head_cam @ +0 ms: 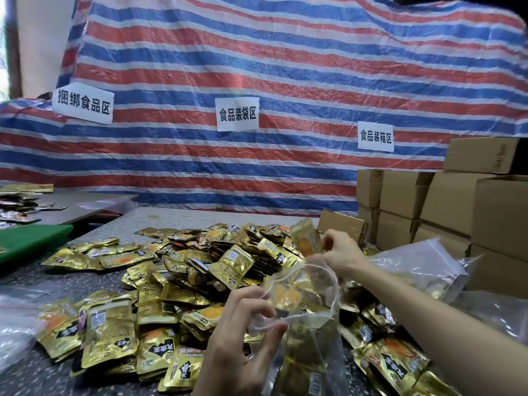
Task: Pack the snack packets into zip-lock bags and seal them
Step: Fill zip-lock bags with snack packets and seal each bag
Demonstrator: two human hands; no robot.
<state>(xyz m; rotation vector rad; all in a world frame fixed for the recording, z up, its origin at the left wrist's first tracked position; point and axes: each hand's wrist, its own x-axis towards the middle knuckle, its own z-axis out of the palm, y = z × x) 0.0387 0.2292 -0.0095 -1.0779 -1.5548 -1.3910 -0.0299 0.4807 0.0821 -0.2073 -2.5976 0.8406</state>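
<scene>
A big heap of gold snack packets (183,270) covers the speckled table (25,375). In front of me hangs a clear zip-lock bag (308,338) with its mouth open and several gold packets inside. My left hand (240,338) pinches the near rim of the bag's mouth. My right hand (340,252) is above the far rim and grips one gold packet (305,238), tilted over the opening. The fingertips of my right hand are partly hidden by the packet.
Stacked cardboard boxes (445,212) stand at the right. A pile of clear zip-lock bags (423,267) lies under my right forearm, more plastic at the left edge. A green board (31,238) and a second table with packets are at left. A striped tarp with paper signs hangs behind.
</scene>
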